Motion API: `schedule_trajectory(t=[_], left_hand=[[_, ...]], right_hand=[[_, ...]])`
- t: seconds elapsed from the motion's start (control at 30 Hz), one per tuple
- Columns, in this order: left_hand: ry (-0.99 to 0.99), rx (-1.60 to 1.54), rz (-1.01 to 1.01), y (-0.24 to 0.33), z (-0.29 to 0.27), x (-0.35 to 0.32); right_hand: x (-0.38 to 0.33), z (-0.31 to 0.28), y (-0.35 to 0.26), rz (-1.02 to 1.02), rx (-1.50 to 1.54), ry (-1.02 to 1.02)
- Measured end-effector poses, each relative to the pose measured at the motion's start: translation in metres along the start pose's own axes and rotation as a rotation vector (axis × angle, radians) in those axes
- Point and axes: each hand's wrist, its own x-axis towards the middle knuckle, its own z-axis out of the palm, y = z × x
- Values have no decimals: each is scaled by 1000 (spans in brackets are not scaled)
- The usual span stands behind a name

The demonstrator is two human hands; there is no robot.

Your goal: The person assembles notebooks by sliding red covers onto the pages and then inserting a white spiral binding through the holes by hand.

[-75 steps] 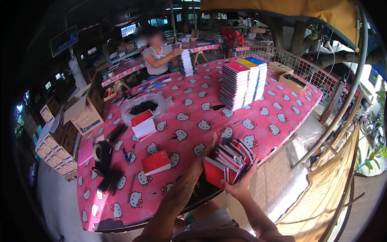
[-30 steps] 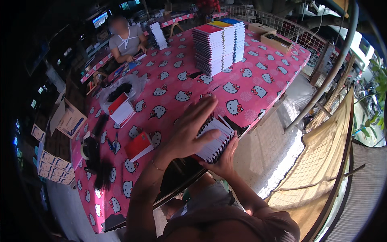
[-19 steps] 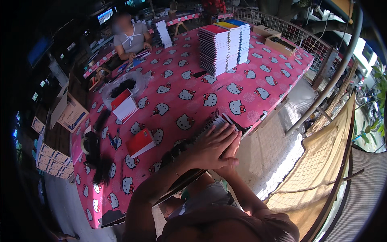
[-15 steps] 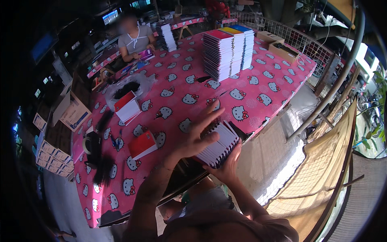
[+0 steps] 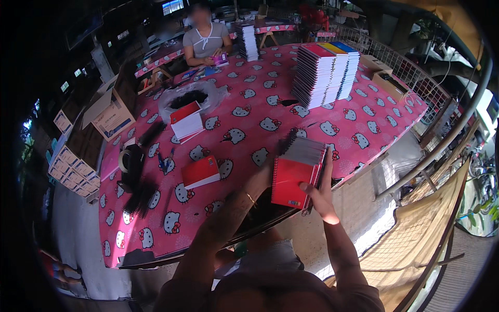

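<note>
A stack of red spiral notebooks is held upright-tilted at the table's near edge, its top cover facing me. My right hand grips its right side, thumb across the red cover and fingers along the edge. At its left side is my left hand, closed against the stack, with its fingertips hidden behind it. Left of my left forearm lies a small pile of red-covered booklets on the pink tablecloth. Farther off, another red-covered pile leans by a clear plastic bag with black contents.
Tall notebook stacks with red, yellow and blue tops stand at the back right. A person across the table handles a purple booklet. A tape roll and black bundles lie left; cardboard boxes flank the table's left side.
The stack has been turned so a red cover faces me instead of white page edges. My left hand, earlier raised with fingers spread, has come down to the stack's left side. The view has shifted.
</note>
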Motion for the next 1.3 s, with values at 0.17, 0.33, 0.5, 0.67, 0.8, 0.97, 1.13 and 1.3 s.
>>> schedule_trajectory(t=[0.17, 0.33, 0.5, 0.67, 0.8, 0.97, 1.13, 1.3], left_hand=[[78, 280, -8, 34, 61, -22], [433, 370, -13, 35, 3, -25], [606, 319, 50, 25, -14, -22], [492, 60, 157, 19, 23, 5], [548, -42, 241, 9, 3, 35], [897, 198, 232, -19, -9, 58], [864, 242, 297, 0, -10, 33], [632, 1336, 580, 35, 21, -98]], right_hand=[[124, -30, 29, 610, 443, -278], [161, 13, 59, 924, 384, -475], [178, 14, 81, 956, 117, -577], [192, -16, 94, 901, 88, -575], [188, 8, 79, 891, 199, -511], [184, 10, 71, 831, 103, -537], [184, 28, 63, 911, 184, -519], [171, -37, 59, 511, -60, 133]])
